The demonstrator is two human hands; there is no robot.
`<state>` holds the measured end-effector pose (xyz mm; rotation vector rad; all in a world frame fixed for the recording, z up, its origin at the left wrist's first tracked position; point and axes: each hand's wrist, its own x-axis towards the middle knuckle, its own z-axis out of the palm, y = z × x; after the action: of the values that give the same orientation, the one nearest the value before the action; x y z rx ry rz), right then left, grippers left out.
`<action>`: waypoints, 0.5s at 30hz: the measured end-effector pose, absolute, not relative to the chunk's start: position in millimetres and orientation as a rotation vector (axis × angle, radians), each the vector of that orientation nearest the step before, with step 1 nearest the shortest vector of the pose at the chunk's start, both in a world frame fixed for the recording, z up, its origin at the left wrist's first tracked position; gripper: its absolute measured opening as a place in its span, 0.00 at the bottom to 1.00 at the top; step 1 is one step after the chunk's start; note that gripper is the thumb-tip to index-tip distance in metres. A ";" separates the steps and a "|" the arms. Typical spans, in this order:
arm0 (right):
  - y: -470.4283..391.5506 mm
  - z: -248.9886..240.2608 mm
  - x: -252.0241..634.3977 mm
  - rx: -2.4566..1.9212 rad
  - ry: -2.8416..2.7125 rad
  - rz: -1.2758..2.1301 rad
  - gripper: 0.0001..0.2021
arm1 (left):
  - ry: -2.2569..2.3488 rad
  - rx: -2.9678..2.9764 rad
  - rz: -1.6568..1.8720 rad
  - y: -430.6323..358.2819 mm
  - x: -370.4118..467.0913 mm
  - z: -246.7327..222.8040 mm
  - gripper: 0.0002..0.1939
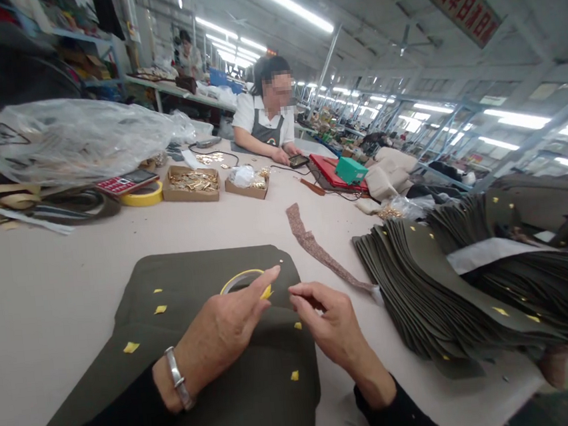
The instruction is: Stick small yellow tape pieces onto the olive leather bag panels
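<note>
My left hand, with a metal bracelet at the wrist, grips a roll of yellow tape. Its fingers point forward, and a yellow tape end shows by the fingertips. Just to the right, my right hand is closed in a pinch, apart from the left. Whatever lies between those fingertips is too small to make out. Both hands are over a dark olive sheet piece lying on the table. Small yellow tape bits, such as one tape piece, stick to its surface on both sides.
Fanned stacks of olive pieces lie at right. A brown strip lies before them. Behind are a cardboard box of gold metal parts, another small box, a calculator and plastic wrap. A co-worker works across the table.
</note>
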<state>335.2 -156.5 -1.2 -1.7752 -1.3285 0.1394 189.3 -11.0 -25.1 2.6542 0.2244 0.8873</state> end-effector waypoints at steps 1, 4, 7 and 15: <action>-154.4 0.0 333.4 -1.716 -1.370 0.117 0.09 | 0.230 2.654 0.851 -13.7 188.4 -23.4 0.23; -149.7 2.5 329.0 -1.623 -1.562 0.045 0.10 | 0.232 2.662 0.814 -19.8 187.2 -23.0 0.22; -147.5 2.2 326.4 -1.626 -1.685 -0.033 0.08 | 0.205 2.660 0.819 -22.8 187.9 -25.4 0.20; -147.8 -12.2 327.3 -1.672 -1.727 -0.264 0.08 | 0.128 2.675 0.731 -26.2 187.4 -15.5 0.08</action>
<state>327.3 -147.8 -12.2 -1.6720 -1.7269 -0.2641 187.4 -26.2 -15.5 2.6751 0.1278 0.7309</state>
